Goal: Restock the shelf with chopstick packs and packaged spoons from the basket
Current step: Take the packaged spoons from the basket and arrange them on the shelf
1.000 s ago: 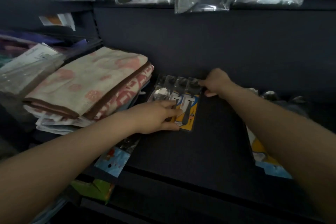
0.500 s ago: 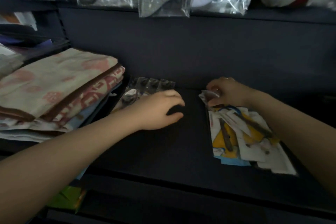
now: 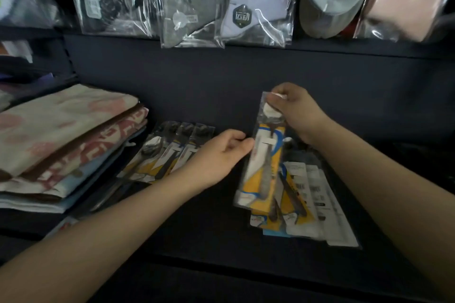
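Note:
My right hand (image 3: 299,113) pinches the top of a packaged spoon (image 3: 264,155), a clear sleeve with a yellow and white card, and holds it tilted above the dark shelf (image 3: 197,224). My left hand (image 3: 219,155) reaches toward it, fingertips at the pack's left edge; whether they grip it is unclear. A loose pile of spoon packs (image 3: 302,202) lies on the shelf under the lifted one. A neat row of spoon packs (image 3: 167,152) lies to the left, partly hidden by my left hand. No basket is in view.
Folded towels (image 3: 64,140) are stacked at the left end of the shelf. Bagged socks and other goods (image 3: 256,2) hang from the shelf above. The shelf's front edge (image 3: 221,268) runs below my arms.
My right hand has lifted one spoon pack off the right pile. My left hand left the row and moved right toward that pack. The view shifted right.

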Demonstrator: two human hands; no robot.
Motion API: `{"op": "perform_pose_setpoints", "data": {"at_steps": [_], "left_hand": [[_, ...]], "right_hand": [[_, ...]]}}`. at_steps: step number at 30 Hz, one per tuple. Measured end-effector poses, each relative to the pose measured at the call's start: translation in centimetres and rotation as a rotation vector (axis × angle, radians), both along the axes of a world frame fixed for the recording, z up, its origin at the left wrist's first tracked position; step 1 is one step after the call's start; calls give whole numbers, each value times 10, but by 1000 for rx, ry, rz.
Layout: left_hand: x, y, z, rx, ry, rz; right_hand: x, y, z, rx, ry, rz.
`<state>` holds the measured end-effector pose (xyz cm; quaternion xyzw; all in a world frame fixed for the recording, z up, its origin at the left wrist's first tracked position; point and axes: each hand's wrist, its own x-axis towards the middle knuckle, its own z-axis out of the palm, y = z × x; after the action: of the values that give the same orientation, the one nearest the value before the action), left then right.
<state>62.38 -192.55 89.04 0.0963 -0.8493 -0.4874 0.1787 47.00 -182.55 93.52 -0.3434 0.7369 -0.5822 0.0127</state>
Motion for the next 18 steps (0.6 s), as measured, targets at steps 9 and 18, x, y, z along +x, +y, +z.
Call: {"op": "perform_pose_setpoints", "data": {"at_steps": [9,18], "left_hand": [[16,-36,-18,-332,-154,184],[4,-69,-20,-681,-301,268]], "right_hand": [[-15,9,-39,672,356,3],[-19,8,-47,694,301,-58]]}}
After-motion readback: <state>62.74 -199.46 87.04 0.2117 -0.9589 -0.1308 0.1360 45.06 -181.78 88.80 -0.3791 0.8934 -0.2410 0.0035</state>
